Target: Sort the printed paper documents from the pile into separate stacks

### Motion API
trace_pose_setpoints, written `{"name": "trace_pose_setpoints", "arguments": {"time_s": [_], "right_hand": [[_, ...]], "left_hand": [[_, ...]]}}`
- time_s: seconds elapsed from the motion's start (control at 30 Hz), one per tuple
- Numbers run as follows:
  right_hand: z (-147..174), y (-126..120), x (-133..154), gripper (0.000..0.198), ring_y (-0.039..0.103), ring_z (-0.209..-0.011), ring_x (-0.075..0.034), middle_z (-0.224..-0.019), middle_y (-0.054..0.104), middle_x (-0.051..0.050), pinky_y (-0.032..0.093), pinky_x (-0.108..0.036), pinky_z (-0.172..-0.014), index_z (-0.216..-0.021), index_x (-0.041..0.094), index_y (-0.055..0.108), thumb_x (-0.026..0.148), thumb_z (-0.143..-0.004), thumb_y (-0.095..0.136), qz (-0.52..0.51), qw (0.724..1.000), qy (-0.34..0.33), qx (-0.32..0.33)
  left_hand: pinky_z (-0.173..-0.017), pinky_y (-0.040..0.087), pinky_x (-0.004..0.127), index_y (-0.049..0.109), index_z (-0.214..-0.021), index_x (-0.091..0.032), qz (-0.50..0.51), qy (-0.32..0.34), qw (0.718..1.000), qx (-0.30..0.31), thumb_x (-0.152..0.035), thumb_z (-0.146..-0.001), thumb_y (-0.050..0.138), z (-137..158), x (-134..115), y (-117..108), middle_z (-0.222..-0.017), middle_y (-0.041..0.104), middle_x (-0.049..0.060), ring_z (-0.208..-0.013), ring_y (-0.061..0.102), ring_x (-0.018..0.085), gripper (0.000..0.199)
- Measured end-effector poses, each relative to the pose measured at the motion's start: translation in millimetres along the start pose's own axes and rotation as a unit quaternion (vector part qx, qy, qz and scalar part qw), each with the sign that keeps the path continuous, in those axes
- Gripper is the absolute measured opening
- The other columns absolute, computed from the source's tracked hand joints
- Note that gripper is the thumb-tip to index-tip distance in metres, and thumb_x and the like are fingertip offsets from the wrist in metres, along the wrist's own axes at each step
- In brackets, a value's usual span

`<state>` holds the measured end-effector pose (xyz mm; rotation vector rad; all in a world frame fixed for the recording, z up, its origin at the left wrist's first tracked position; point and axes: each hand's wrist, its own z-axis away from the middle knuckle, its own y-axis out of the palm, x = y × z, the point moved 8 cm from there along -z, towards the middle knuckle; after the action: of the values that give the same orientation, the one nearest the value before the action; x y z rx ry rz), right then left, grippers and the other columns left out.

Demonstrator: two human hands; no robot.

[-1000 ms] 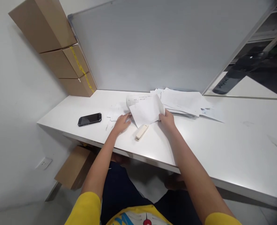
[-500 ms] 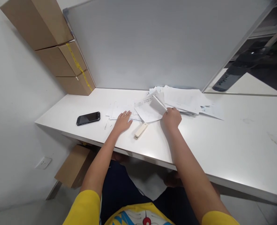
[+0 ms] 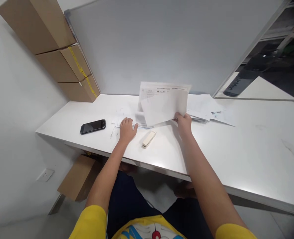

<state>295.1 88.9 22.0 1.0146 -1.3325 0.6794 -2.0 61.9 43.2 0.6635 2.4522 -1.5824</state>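
Observation:
My right hand (image 3: 184, 123) pinches the lower right corner of some paper sheets (image 3: 165, 108), which stand raised and fanned above the table. Print shows on the sheet behind, while the front one looks blank. My left hand (image 3: 127, 130) rests with fingers apart on the near edge of a low paper pile (image 3: 117, 119). Between my hands lies a cream stapler (image 3: 149, 139), touched by neither. Behind my right hand is a larger stack of papers (image 3: 200, 104), partly covered by the raised sheets.
A black phone (image 3: 93, 126) lies left of my left hand on the white table (image 3: 241, 149). Cardboard boxes (image 3: 62, 66) are stacked at the back left, beside a whiteboard (image 3: 147, 43) along the rear edge. A dark bottle (image 3: 237, 84) shows at the right.
The sheets in my right hand have risen from the table and opened out upright. My left hand has shifted slightly left on the pile.

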Motion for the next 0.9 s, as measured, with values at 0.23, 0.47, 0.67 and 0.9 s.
{"name": "trace_pose_setpoints", "arguments": {"time_s": [0.23, 0.47, 0.67, 0.9], "right_hand": [[16, 39, -21, 0.014, 0.049, -0.059, -0.013, -0.061, 0.053, 0.003, 0.045, -0.028, -0.057, -0.065, 0.021, 0.055, 0.032, -0.063, 0.065, 0.026, 0.994, 0.030, 0.097], [22, 45, -24, 0.024, 0.047, -0.061, -0.013, -0.060, 0.052, 0.003, 0.042, -0.028, -0.058, -0.064, 0.022, 0.055, 0.044, -0.063, 0.067, 0.052, 0.993, 0.008, 0.108], [21, 50, -22, 0.032, 0.059, -0.076, -0.017, -0.081, 0.066, -0.001, 0.049, -0.030, -0.068, -0.084, 0.022, 0.065, 0.047, -0.065, 0.071, 0.027, 0.988, -0.007, 0.155], [9, 36, 3, 0.030, 0.060, -0.089, -0.020, -0.093, 0.068, -0.001, 0.047, -0.034, -0.084, -0.092, 0.022, 0.067, 0.038, -0.067, 0.070, 0.005, 0.979, -0.070, 0.189]], "left_hand": [[-0.109, 0.044, 0.036, 0.029, -0.147, -0.022, 0.352, 0.014, 0.935, 0.044, -0.057, -0.098, 0.035, -5, 6, -4, -0.148, 0.048, 0.014, -0.139, 0.045, 0.022, 0.061], [-0.107, 0.047, 0.043, 0.055, -0.131, -0.020, 0.437, -0.110, 0.892, 0.007, -0.062, -0.084, 0.061, -1, 33, 1, -0.126, 0.067, 0.012, -0.128, 0.057, 0.028, 0.063], [-0.094, 0.054, 0.049, 0.070, -0.099, -0.013, 0.471, -0.183, 0.862, -0.041, -0.060, -0.066, 0.077, -1, 44, 7, -0.102, 0.075, 0.014, -0.102, 0.070, 0.031, 0.058], [-0.089, 0.056, 0.044, 0.071, -0.095, -0.015, 0.523, -0.141, 0.840, 0.014, -0.054, -0.067, 0.080, 0, 20, 4, -0.090, 0.075, 0.010, -0.095, 0.071, 0.028, 0.048]]}}
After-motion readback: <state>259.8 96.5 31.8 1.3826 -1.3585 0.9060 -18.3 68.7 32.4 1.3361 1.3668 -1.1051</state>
